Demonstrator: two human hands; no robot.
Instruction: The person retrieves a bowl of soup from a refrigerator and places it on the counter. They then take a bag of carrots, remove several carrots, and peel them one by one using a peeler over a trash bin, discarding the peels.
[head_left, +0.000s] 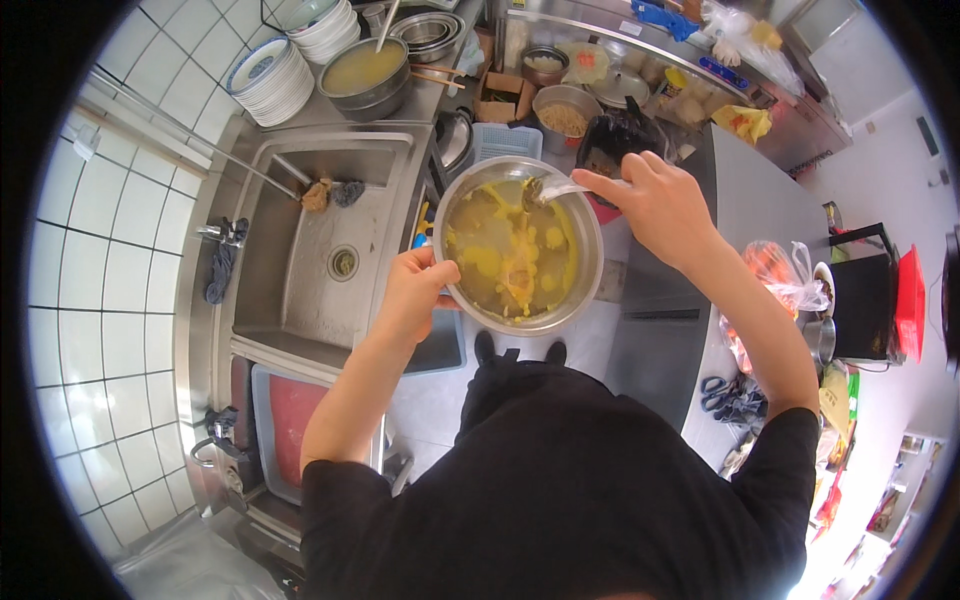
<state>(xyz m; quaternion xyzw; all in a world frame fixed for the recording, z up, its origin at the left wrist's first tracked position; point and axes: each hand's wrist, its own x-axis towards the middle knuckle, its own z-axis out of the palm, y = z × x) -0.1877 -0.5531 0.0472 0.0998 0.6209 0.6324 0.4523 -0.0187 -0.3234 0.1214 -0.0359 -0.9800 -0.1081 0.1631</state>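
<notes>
My left hand (416, 289) grips the left rim of a round stainless steel bowl (517, 324), held up in front of my body, with the thumb over the edge. Inside is a cloudy yellow broth (480, 225) with patches of yellow fat floating on it. A pale orange lump (519, 270), partly sunk in the liquid, lies near the middle. My right hand (660, 202) holds a shiny spoon (562, 186) by its handle across the bowl's upper right rim. Its head is over the broth, with some dark brown matter at it; what this is cannot be made out.
To the left is a steel sink (315, 292) with a faucet (225, 232). Behind it stand a pot of yellow liquid (364, 71) and stacked plates (274, 86). A steel counter (664, 277) runs along my right. A blue-grey tub (439, 345) sits low below the bowl.
</notes>
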